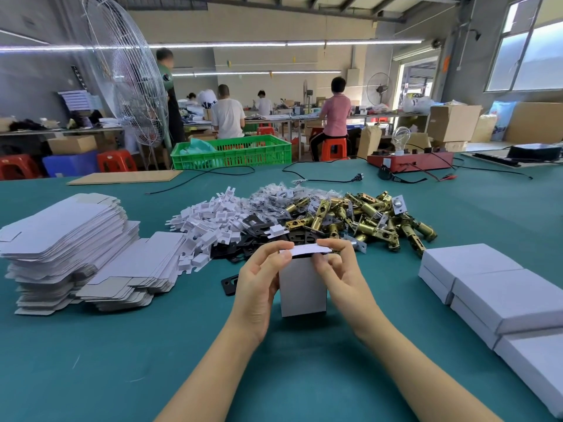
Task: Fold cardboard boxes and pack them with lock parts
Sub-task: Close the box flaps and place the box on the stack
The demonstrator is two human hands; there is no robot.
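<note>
Both forearms reach in from the bottom edge; left hand (259, 287) and right hand (338, 275) pinch the top flap of an upright white box (301, 287) at frame centre. Closed boxes (499, 293) sit at right; flat blanks (67, 239) and latch bolts (365, 217) remain plentiful, so much work seems left.

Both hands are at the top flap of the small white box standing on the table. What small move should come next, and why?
Probably press the top flap down and tuck it in. The box stands upright, the left hand and right hand pinch the flap's ends, and a dark gap still shows beneath it.
</note>
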